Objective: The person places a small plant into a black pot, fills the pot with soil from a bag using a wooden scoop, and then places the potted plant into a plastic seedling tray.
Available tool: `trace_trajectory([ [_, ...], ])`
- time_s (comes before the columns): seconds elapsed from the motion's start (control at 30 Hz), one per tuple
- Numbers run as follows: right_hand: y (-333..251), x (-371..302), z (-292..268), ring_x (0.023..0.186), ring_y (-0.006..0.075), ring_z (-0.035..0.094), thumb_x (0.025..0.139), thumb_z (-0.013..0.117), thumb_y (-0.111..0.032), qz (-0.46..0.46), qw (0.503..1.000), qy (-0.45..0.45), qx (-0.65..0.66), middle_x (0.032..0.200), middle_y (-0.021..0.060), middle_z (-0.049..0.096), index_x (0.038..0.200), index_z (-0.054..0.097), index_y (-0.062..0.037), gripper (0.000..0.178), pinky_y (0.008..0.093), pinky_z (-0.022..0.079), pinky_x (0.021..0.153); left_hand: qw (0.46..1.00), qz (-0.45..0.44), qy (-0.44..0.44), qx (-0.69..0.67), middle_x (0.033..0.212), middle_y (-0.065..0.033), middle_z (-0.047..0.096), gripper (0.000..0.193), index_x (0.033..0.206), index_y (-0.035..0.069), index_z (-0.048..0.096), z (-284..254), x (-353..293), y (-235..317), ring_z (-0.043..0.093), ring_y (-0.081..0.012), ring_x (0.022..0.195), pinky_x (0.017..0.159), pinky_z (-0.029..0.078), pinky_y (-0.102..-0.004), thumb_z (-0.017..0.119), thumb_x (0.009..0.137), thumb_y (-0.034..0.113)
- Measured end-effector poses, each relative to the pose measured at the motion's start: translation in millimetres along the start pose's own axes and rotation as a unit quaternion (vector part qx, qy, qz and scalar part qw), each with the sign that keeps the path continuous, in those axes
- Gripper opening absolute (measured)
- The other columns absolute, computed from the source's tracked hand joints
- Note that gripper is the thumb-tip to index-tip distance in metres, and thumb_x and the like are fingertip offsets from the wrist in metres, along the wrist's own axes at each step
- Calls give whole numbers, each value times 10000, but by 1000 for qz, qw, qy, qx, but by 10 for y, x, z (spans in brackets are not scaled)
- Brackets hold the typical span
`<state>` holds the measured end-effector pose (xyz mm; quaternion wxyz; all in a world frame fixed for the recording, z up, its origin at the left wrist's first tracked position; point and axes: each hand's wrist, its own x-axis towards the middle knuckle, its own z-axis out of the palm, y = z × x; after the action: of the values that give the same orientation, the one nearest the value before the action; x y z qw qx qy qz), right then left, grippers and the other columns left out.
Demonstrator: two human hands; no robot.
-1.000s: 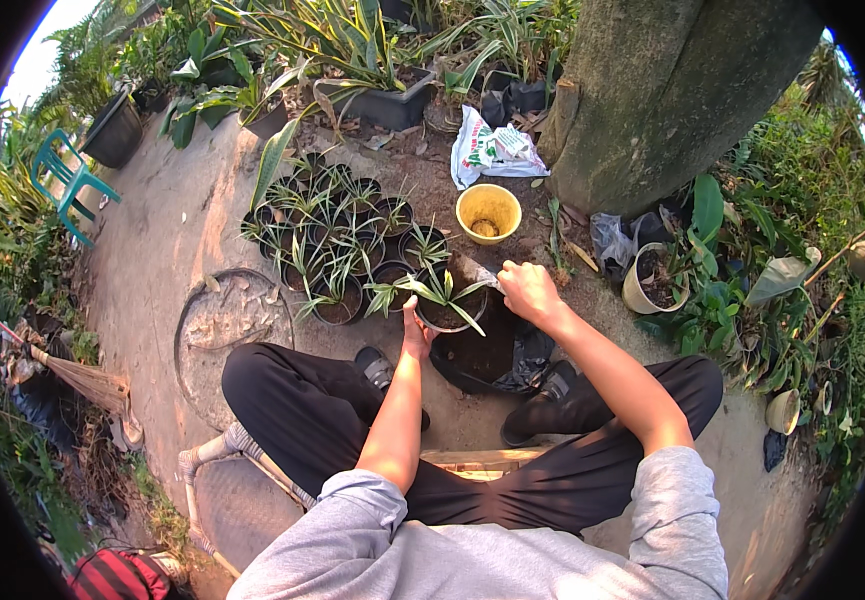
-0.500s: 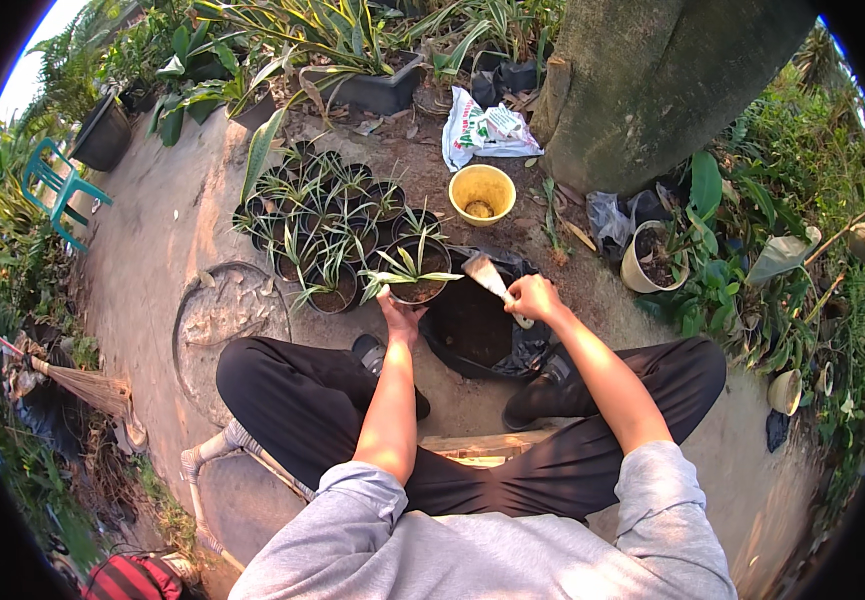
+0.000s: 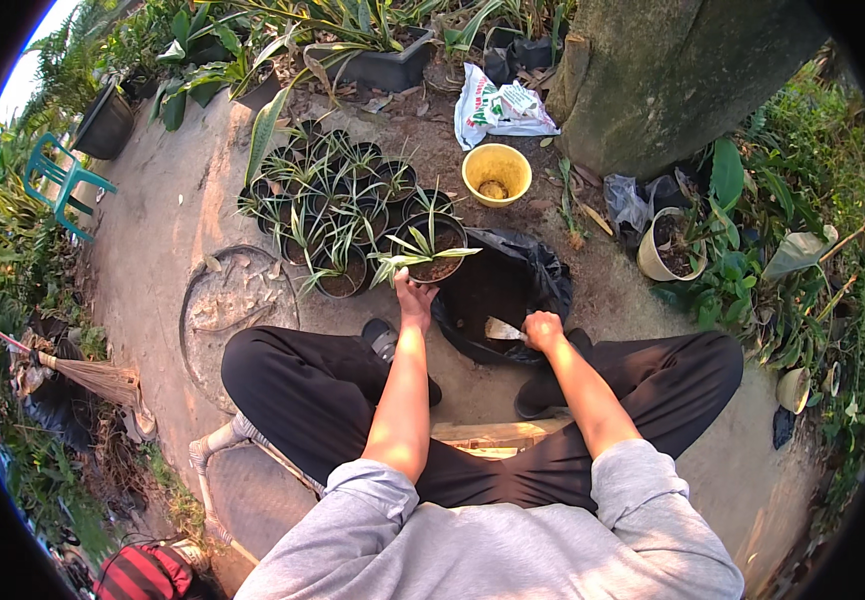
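My left hand [image 3: 414, 298] grips the near side of a small black plant pot [image 3: 444, 262], which holds brown soil and a young plant with striped, narrow leaves. The pot is beside the rim of a wide black tub [image 3: 462, 345] lined with black plastic [image 3: 552, 278], with dark soil [image 3: 487, 295] inside. Over the tub's right part, my right hand [image 3: 543, 330] is closed around the handle of a flat-bladed scraper [image 3: 503, 329]. Its pale blade points left, low against the soil. Just left of the held pot stand several similar potted seedlings [image 3: 340, 272] in a tight group.
Beyond the tub stand a yellow bucket [image 3: 497, 174] and a white printed sack [image 3: 507, 108] by a tree trunk [image 3: 672, 80]. A cream pot [image 3: 664, 258] is at the right. Leftward are a round concrete cover [image 3: 237, 310], a broom [image 3: 97, 377] and a green chair [image 3: 67, 185].
My right hand has lowered the scraper from above the tub's rim into the tub, its blade swinging from upright to nearly flat. My left hand still holds the pot in about the same place.
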<state>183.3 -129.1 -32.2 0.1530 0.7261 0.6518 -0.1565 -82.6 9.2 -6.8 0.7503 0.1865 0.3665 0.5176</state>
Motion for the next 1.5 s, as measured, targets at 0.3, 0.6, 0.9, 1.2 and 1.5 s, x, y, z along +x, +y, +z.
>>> trace_trajectory([
  [0.3,-687,168,30,983,320,683,717,787,-260,43,982,14,183,993,127,723,1014,763,-186,307,421,543,862,999,20,14,25,1397,-89,464,834,1394,131,411,93,-67,178,432,-333,1298,1093,254,-534,613,747,616],
  [0.6,-969,408,-240,1017,336,671,730,816,-284,86,957,25,274,1056,144,713,1070,753,-184,361,428,529,896,999,8,-43,-24,1304,-18,544,495,1254,220,499,-44,78,68,533,-263,1187,999,346,-531,622,790,344],
  [0.9,-405,378,-691,971,305,691,707,811,-276,8,965,55,256,997,119,730,1048,761,-193,354,417,546,855,1000,18,-5,1,1316,-67,502,596,1278,224,463,179,-67,97,457,-311,1232,1048,285,-594,667,732,351],
  [1.2,418,-63,-2170,964,262,695,683,816,-292,-93,984,4,151,997,70,741,1055,761,-193,389,395,539,850,999,33,-7,-4,1250,-30,530,541,1251,225,492,173,-42,3,494,-262,1150,966,369,-498,646,745,334],
  [1.5,402,-155,-2764,905,257,706,700,797,-276,-127,986,55,98,950,92,743,1036,759,-159,358,377,541,800,1000,-15,-19,5,1396,-70,502,697,1353,140,477,181,-55,-3,453,-288,1284,1062,269,-531,571,782,529],
])
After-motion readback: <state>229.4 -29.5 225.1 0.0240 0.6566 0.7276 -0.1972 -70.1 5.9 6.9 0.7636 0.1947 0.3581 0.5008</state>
